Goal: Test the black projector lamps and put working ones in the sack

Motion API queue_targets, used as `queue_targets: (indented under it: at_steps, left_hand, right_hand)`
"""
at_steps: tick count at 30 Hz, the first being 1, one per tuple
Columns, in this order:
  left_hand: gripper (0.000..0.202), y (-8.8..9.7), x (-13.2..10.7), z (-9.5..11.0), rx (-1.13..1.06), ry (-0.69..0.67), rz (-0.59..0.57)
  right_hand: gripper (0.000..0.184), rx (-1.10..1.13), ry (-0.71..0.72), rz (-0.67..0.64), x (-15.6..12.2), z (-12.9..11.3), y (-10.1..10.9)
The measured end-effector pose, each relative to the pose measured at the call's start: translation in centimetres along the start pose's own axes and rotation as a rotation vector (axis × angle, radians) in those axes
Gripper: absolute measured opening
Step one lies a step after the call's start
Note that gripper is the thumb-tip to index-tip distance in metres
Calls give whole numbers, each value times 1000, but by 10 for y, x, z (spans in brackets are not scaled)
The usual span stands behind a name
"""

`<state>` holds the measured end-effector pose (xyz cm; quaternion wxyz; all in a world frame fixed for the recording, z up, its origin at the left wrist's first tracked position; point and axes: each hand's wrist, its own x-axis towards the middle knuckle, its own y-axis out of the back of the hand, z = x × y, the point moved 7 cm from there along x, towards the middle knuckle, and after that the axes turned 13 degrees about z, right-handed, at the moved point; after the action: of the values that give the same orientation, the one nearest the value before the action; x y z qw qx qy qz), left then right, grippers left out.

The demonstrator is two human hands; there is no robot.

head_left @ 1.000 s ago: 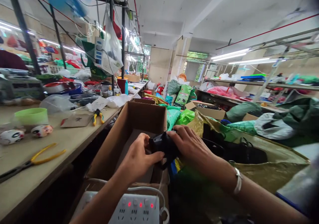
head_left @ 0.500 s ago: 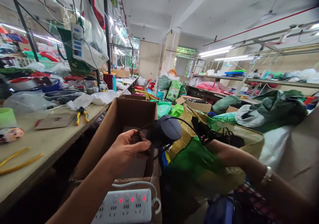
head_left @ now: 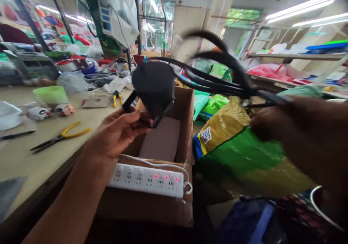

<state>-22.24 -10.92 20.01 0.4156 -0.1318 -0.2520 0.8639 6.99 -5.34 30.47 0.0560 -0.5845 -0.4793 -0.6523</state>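
The left hand [head_left: 115, 133] has its fingers closed on the lower part of a black device [head_left: 153, 83], which is held above an open cardboard box [head_left: 187, 110]. The right hand [head_left: 285, 124], quite blurred, is clamped on a looped black cable [head_left: 236, 86]. Near it stands a green-and-gold sack [head_left: 239, 160]; a white power strip [head_left: 146, 180] lies along the box's near side.

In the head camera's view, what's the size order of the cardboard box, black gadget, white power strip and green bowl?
Largest to smallest:
1. Cardboard box
2. Black gadget and white power strip, too alike to rank
3. Green bowl
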Motion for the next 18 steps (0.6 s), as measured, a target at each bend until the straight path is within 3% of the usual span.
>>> queue_targets:
  at_steps: [2, 4, 7, 9, 11, 13, 16, 18]
  left_hand:
    - [6, 22, 1, 7, -34, -28, 80]
    - [5, 39, -1, 8, -2, -59, 119]
    - [18, 50, -7, -8, 129, -26, 72]
    - [28, 57, -11, -29, 179, 61, 60]
    - [33, 66, -12, -51, 186, 142, 82]
    - [36, 74, -10, -69, 181, 180, 95]
    - [39, 86, -3, -87, 173, 181, 105]
    - [41, 92, -1, -94, 161, 189, 111]
  right_hand:
    - [39, 238, 92, -259, -24, -38, -43]
    - [27, 404, 98, -505, -57, -54, -95]
    - [23, 461, -77, -775, -111, -39, -167]
    - [16, 524, -203, -875, -144, -26, -196]
    - [12, 631, -273, -866, -168, -21, -208]
    - [14, 713, -278, -760, -182, -20, -209]
    - [18, 713, -245, -596, -195, -19, -206]
    - [19, 695, -231, -562, -203, -18, -208]
